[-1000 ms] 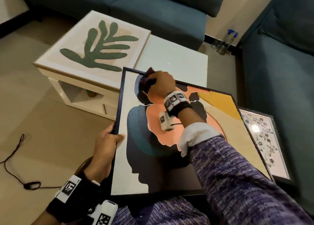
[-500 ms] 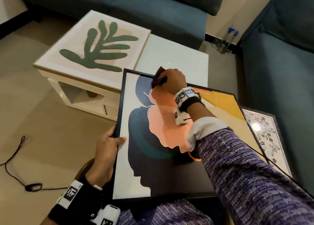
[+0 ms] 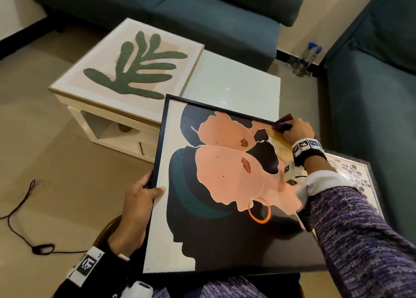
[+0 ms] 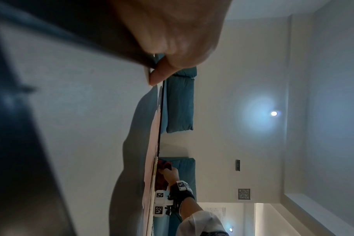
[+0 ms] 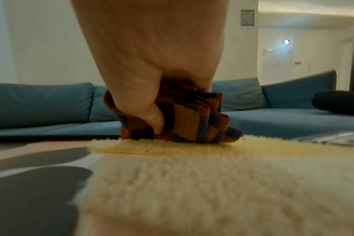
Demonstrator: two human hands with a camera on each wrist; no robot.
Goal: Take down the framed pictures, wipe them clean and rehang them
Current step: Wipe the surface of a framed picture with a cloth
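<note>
A black-framed picture of two faces (image 3: 216, 185) lies tilted on my lap. My left hand (image 3: 144, 194) grips its left edge, thumb on the front; the left wrist view shows the thumb (image 4: 158, 76) pinching the frame edge. My right hand (image 3: 297, 132) holds a bunched checked cloth (image 3: 283, 123) against the picture's far right corner, on its yellow textured patch (image 5: 172, 148). In the right wrist view the fingers curl round the cloth (image 5: 188, 121). A leaf picture (image 3: 132, 70) lies flat on the white coffee table (image 3: 236, 83). A floral framed picture (image 3: 358, 178) lies under my right forearm.
Blue sofas stand behind the table (image 3: 180, 11) and along the right (image 3: 371, 106). Two spray bottles (image 3: 308, 58) stand on the floor in the corner between them. A dark cord (image 3: 24, 218) trails over the floor at the left.
My right hand has swept the cloth along the picture's top edge from the upper left to the far right corner. The left hand keeps its grip on the left edge.
</note>
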